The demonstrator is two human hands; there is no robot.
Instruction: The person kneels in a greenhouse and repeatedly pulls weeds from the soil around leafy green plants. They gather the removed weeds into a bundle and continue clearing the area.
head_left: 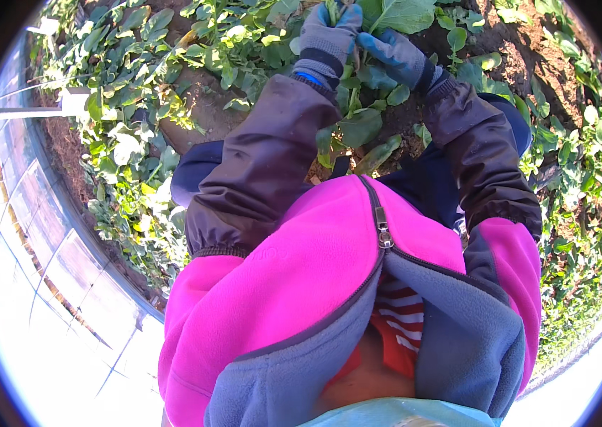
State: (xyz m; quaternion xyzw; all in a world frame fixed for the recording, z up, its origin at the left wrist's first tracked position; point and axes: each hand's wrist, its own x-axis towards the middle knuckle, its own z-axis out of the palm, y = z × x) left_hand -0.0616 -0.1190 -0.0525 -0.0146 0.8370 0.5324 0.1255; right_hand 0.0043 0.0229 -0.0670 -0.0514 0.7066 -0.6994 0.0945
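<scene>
— Checking edges: where's the room?
— Left hand (328, 41) and right hand (402, 60) sit near the view's top edge; bare soil (205, 92) shows leftward, among leafy plants (130, 149).
— And the grips?
— Left fingers curl closed around green stems (332, 8); just beside, right fingers bend near a broad leaf (409, 14), their hold unclear

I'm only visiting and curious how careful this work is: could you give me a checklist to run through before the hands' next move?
1. Left hand gloved: ok.
2. Right hand gloved: ok.
3. Green stems held in the left hand: ok.
4. Right hand's grip on the large leaf: cannot tell.
5. Dark sleeve covers on both arms: ok.
6. Pink jacket zipped to the top: not ok, open at the collar.
</scene>
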